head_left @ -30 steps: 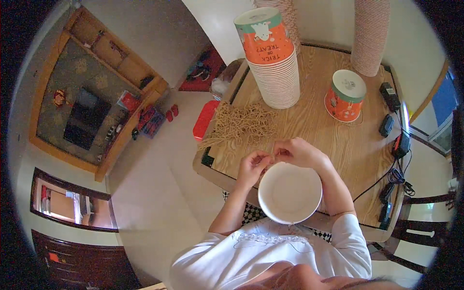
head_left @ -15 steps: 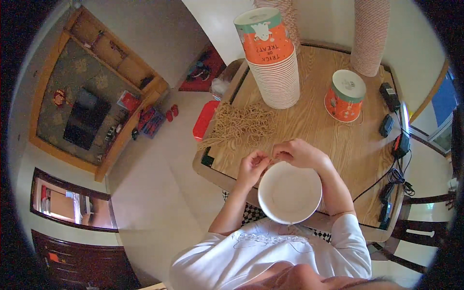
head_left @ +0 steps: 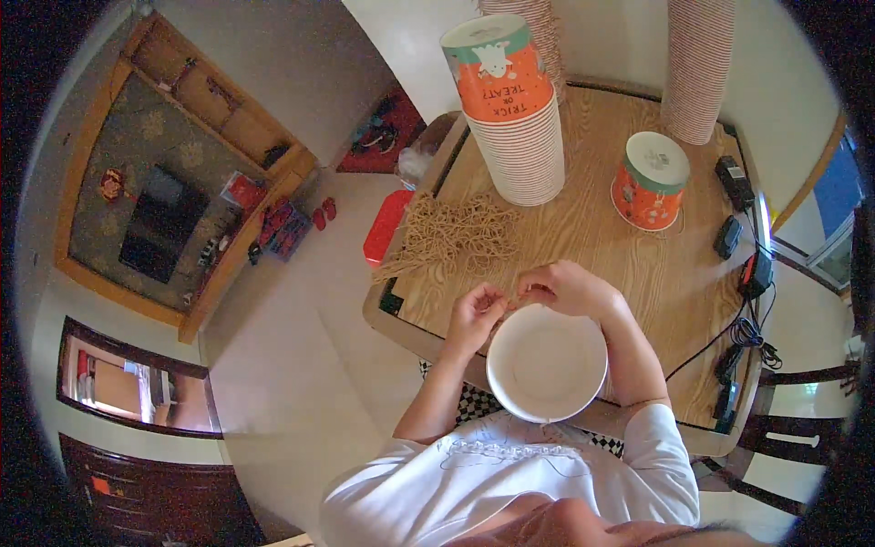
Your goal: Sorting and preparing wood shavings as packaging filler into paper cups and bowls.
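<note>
An open white paper bucket (head_left: 547, 360) is at the table's near edge, in front of my body, its mouth facing up. At its far left rim my left hand (head_left: 476, 319) pinches with thumb and forefinger. My right hand (head_left: 570, 290) reaches over the far rim, fingers closed close to the left fingertips. A short bit of tan cord seems to show between the two hands; the fingers mostly hide it. Just beyond them lies a tangled pile of tan cords (head_left: 456, 232). A small light knot or end shows on the bucket's near rim.
A tall stack of upside-down orange and green paper buckets (head_left: 519, 150) stands beyond the cords. One upside-down bucket (head_left: 652, 182) sits to its right. Taller stacks (head_left: 697, 73) rise behind. Black adapters and cables (head_left: 746, 333) line the right edge; a red container (head_left: 387, 226) is beyond the left edge.
Almost nothing differs. My right fingers have shifted very slightly at the rim, and the bucket stays in place.
</note>
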`<act>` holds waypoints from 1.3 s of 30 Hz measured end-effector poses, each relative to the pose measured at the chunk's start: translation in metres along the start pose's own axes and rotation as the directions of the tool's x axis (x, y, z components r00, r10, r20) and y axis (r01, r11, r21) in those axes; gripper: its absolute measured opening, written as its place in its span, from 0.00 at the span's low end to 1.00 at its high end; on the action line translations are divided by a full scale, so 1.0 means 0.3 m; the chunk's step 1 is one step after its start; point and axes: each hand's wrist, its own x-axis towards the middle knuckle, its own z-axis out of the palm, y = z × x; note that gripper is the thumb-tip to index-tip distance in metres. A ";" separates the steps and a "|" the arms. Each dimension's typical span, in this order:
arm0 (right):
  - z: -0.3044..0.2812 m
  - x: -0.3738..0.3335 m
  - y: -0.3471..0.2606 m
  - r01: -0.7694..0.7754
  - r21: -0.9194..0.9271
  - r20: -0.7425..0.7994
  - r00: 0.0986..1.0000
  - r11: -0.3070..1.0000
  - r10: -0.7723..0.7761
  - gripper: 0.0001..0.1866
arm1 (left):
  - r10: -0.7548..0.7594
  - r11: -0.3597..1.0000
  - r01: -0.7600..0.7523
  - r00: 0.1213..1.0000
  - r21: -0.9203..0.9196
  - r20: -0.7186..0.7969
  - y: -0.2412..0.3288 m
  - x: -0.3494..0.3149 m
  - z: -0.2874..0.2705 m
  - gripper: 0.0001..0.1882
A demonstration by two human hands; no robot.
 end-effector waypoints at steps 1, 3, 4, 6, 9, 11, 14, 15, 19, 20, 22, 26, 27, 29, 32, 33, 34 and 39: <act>0.000 0.000 0.001 -0.038 -0.018 -0.012 0.999 0.999 0.038 0.06 | 0.000 1.000 0.000 1.000 0.000 0.001 0.004 0.001 0.003 0.03; -0.001 0.001 0.002 -0.075 -0.035 -0.023 0.997 0.997 0.075 0.06 | -0.014 1.000 0.013 1.000 -0.005 -0.023 0.017 0.001 0.013 0.04; -0.003 0.001 0.003 -0.068 -0.041 -0.042 0.997 0.997 0.066 0.07 | -0.014 1.000 0.014 1.000 -0.005 -0.024 0.019 0.003 0.017 0.04; -0.003 0.001 0.007 -0.061 -0.047 -0.062 0.996 0.997 0.058 0.07 | 0.033 0.998 -0.033 0.999 0.062 -0.009 0.026 0.011 0.030 0.07; 0.001 0.001 0.014 -0.051 -0.064 -0.058 0.997 0.997 0.047 0.07 | 0.141 0.982 -0.139 0.990 0.129 -0.003 0.057 0.003 0.057 0.08; -0.002 0.001 0.005 -0.046 -0.054 -0.057 0.997 0.997 0.043 0.07 | 0.131 0.978 -0.129 0.991 0.164 -0.007 0.044 0.009 0.051 0.08; -0.003 -0.004 -0.011 -0.054 -0.035 -0.079 0.996 0.998 0.051 0.07 | 0.107 0.976 -0.098 0.994 0.195 -0.035 0.040 0.007 0.054 0.08; -0.006 -0.006 -0.014 -0.054 -0.035 -0.079 0.996 0.998 0.051 0.07 | 0.091 0.978 -0.078 0.994 0.192 -0.061 0.040 0.007 0.055 0.07; -0.010 -0.006 -0.013 -0.036 -0.012 -0.092 0.995 0.999 0.035 0.07 | 0.086 0.969 -0.068 0.994 0.238 -0.069 0.039 0.010 0.059 0.07; -0.010 -0.005 -0.011 -0.034 -0.018 -0.093 0.995 0.999 0.032 0.07 | 0.098 0.973 -0.081 0.993 0.217 -0.066 0.033 0.013 0.060 0.07; -0.009 -0.007 -0.016 -0.023 -0.022 -0.091 0.996 1.000 0.020 0.07 | 0.116 0.975 -0.101 0.991 0.197 -0.067 0.024 0.012 0.058 0.06; -0.008 -0.005 -0.008 -0.007 -0.048 -0.083 0.997 0.999 0.003 0.06 | 0.133 0.966 -0.113 0.988 0.232 -0.073 0.015 0.016 0.053 0.06; -0.008 -0.004 -0.007 -0.008 -0.048 -0.083 0.997 0.999 0.004 0.06 | 0.151 0.956 -0.127 0.986 0.266 -0.073 0.014 0.016 0.051 0.06; -0.007 -0.004 -0.004 0.010 -0.056 -0.077 0.997 0.998 -0.014 0.05 | 0.148 0.959 -0.126 0.987 0.256 -0.068 0.012 0.015 0.047 0.06; 0.004 -0.003 0.013 0.027 -0.117 -0.061 0.998 0.993 -0.034 0.05 | 0.150 0.958 -0.132 0.987 0.257 -0.055 0.013 0.014 0.041 0.06; 0.005 -0.003 0.011 0.028 -0.117 -0.060 0.998 0.993 -0.035 0.05 | 0.157 0.953 -0.138 0.986 0.268 -0.050 0.014 0.013 0.038 0.06; 0.005 -0.004 0.009 0.035 -0.106 -0.073 0.996 0.994 -0.043 0.05 | 0.158 0.953 -0.139 0.986 0.268 -0.051 0.014 0.012 0.035 0.06; -0.009 -0.010 -0.021 -0.033 -0.095 -0.085 0.996 0.995 0.025 0.04 | 0.047 0.962 -0.043 0.999 0.269 -0.009 0.021 0.011 0.018 0.09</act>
